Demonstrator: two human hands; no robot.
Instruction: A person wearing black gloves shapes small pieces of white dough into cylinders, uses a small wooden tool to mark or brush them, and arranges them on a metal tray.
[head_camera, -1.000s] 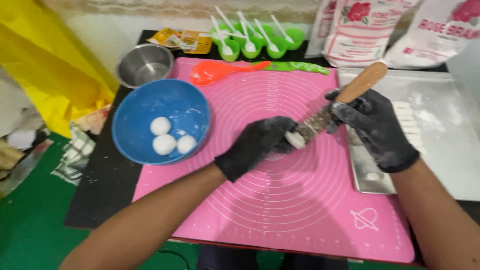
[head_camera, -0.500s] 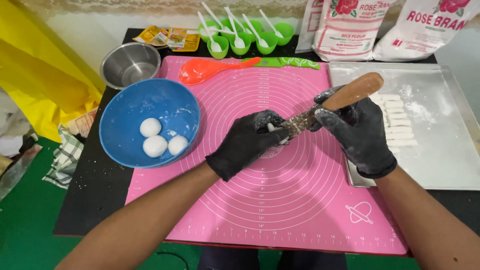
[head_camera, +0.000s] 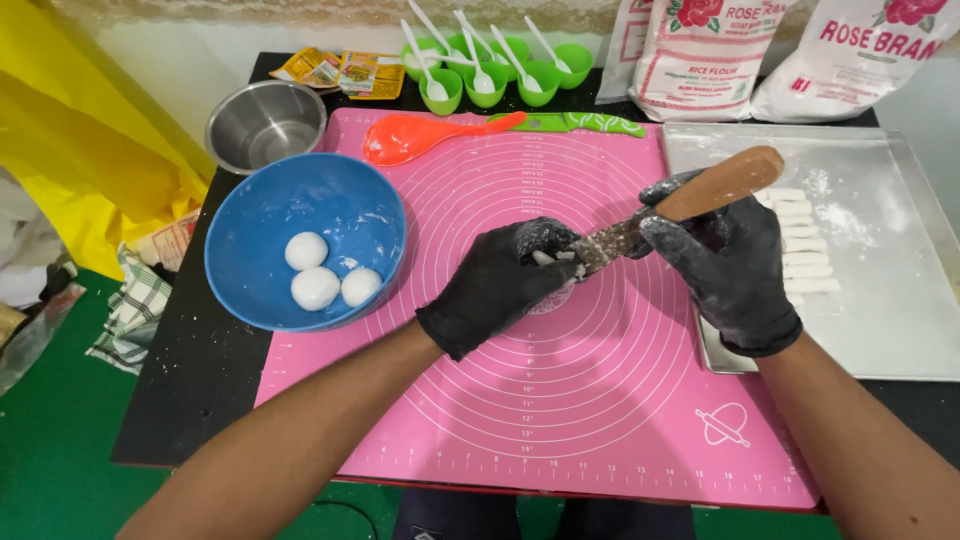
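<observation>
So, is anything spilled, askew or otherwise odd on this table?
Only small things: white flour is scattered on the silver metal tray, dough sticks to the wooden-handled knife, and both black-gloved hands, left and right, are dusted.

**A dark bench on a green floor**

A black bench (head_camera: 190, 380) stands on a green floor (head_camera: 50, 460). Behind it runs a pale wall (head_camera: 160, 45). Yellow plastic sheeting (head_camera: 70, 140) hangs at the left. Light is even and bright.

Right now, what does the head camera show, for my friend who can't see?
Two black-gloved hands work over a pink mat: the right hand holds a wooden-handled tool, the left hand pinches white dough at its tip. A blue bowl holds three dough balls.
</observation>
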